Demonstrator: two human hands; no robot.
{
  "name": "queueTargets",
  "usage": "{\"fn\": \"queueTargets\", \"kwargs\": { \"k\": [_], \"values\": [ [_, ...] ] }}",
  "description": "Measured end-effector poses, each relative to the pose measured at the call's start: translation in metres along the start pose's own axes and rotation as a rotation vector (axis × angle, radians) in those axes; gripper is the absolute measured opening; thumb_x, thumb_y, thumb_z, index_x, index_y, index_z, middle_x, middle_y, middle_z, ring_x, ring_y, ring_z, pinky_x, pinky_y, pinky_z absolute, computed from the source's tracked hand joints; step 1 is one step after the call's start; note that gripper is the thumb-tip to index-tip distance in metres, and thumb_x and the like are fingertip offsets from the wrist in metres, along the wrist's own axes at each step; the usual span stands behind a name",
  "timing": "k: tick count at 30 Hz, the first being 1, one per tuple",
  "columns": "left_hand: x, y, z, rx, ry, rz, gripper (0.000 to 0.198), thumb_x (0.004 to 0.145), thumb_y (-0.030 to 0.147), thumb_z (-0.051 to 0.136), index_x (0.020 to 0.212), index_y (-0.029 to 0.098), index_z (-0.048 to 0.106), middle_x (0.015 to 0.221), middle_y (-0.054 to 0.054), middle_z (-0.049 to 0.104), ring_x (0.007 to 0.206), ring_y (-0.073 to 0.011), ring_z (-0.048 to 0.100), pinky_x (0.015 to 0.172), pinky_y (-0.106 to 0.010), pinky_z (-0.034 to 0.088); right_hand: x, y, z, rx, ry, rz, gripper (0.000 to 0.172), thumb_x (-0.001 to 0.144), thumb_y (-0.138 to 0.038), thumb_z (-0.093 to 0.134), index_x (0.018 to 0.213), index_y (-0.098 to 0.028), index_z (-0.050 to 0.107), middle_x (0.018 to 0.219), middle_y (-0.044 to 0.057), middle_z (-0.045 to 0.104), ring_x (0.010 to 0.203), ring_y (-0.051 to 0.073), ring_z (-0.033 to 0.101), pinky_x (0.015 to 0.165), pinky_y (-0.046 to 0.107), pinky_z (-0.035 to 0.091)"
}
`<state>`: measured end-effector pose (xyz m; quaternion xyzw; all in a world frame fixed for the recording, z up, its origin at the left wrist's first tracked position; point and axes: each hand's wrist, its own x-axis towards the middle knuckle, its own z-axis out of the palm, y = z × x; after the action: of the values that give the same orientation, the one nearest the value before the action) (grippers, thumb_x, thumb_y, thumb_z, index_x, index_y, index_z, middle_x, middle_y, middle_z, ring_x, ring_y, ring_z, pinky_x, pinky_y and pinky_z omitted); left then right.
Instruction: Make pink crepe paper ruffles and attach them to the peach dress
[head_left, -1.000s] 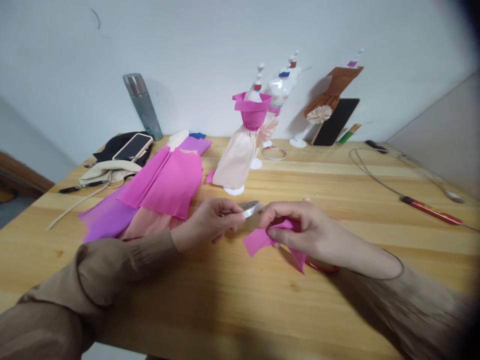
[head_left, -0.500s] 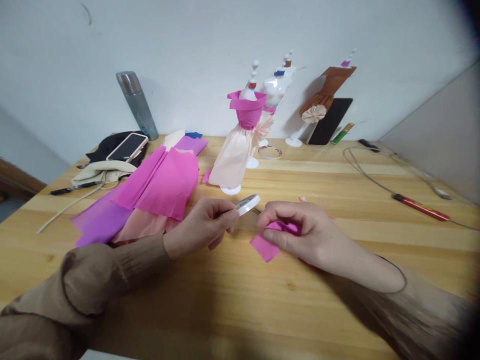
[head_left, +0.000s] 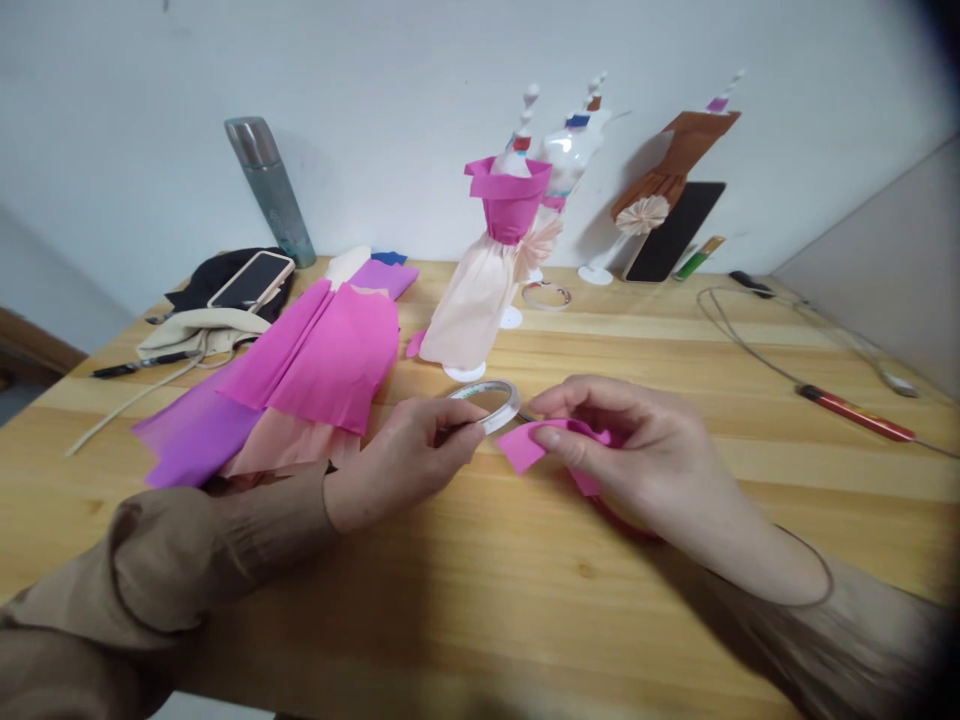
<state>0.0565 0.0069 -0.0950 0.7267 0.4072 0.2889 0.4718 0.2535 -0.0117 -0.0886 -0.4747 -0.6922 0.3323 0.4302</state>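
My left hand [head_left: 412, 455] is closed on a narrow roll of tape [head_left: 510, 408], pinching its near side between thumb and fingers. A small folded piece of pink crepe paper [head_left: 523, 447] is pinched in my right hand [head_left: 630, 455], just to the right of the roll. Beneath the right hand a red curved edge [head_left: 628, 522] shows, with a dark tip near the fingertips; most of that object is hidden. Beyond both hands stands a small dress form in a dress with a pink top [head_left: 510, 212] and a pale peach skirt [head_left: 474, 305].
Pink and purple crepe paper [head_left: 322, 350] lies at left, near a phone [head_left: 251, 280] and a steel flask [head_left: 271, 195]. Behind are a brown-dressed form [head_left: 667, 165], a leaning black tablet [head_left: 679, 232] and another tape roll [head_left: 547, 295]. A red corded tool [head_left: 855, 412] lies at right.
The tape roll has turned, so its round opening now shows. The pink paper has tilted and moved up slightly in my right hand. The view has shifted a little.
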Motion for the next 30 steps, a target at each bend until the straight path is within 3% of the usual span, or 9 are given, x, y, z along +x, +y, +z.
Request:
{"fn": "queueTargets", "kwargs": {
  "k": [8, 14, 17, 24, 30],
  "values": [
    [0.002, -0.003, 0.002, -0.064, -0.028, -0.054, 0.022, 0.086, 0.025, 0.048, 0.068, 0.015, 0.055, 0.041, 0.009, 0.034, 0.041, -0.0054, 0.033, 0.043, -0.019, 0.024, -0.004, -0.002, -0.005, -0.283, -0.092, -0.115, 0.021, 0.088, -0.027, 0.059, 0.069, -0.019, 0.056, 0.056, -0.003, 0.054, 0.048, 0.01, 0.045, 0.047, 0.023, 0.035],
    [0.002, -0.002, 0.004, -0.082, -0.044, -0.104, 0.021, 0.084, 0.021, 0.047, 0.063, 0.016, 0.051, 0.041, 0.01, 0.033, 0.037, -0.0037, 0.029, 0.039, -0.018, 0.02, -0.004, 0.006, -0.001, -0.346, -0.119, -0.156, 0.02, 0.093, -0.028, 0.051, 0.077, -0.018, 0.059, 0.061, -0.001, 0.056, 0.054, 0.012, 0.049, 0.054, 0.025, 0.037],
    [0.002, -0.002, 0.004, -0.157, -0.087, -0.194, 0.022, 0.085, 0.023, 0.047, 0.064, 0.017, 0.05, 0.037, 0.011, 0.032, 0.033, -0.0041, 0.029, 0.036, -0.017, 0.019, -0.003, 0.008, 0.0, -0.258, -0.182, -0.029, 0.02, 0.091, -0.029, 0.052, 0.077, -0.018, 0.059, 0.057, -0.002, 0.054, 0.049, 0.01, 0.046, 0.049, 0.024, 0.035],
    [0.006, 0.005, -0.001, -0.221, -0.132, -0.343, 0.021, 0.086, 0.024, 0.048, 0.068, 0.015, 0.052, 0.035, 0.01, 0.035, 0.032, -0.0041, 0.031, 0.035, -0.015, 0.021, 0.004, 0.007, -0.003, 0.392, -0.38, 0.483, 0.028, 0.074, -0.04, 0.073, 0.074, -0.016, 0.058, 0.063, 0.001, 0.064, 0.05, 0.009, 0.056, 0.046, 0.02, 0.041],
    [0.006, 0.002, -0.003, -0.206, -0.15, -0.315, 0.02, 0.085, 0.025, 0.05, 0.07, 0.014, 0.056, 0.036, 0.009, 0.035, 0.032, -0.0039, 0.03, 0.036, -0.015, 0.02, 0.005, 0.011, -0.004, 0.423, -0.431, 0.536, 0.03, 0.072, -0.039, 0.077, 0.064, -0.014, 0.062, 0.056, 0.0, 0.06, 0.045, 0.008, 0.05, 0.041, 0.019, 0.037]
  ]
}}
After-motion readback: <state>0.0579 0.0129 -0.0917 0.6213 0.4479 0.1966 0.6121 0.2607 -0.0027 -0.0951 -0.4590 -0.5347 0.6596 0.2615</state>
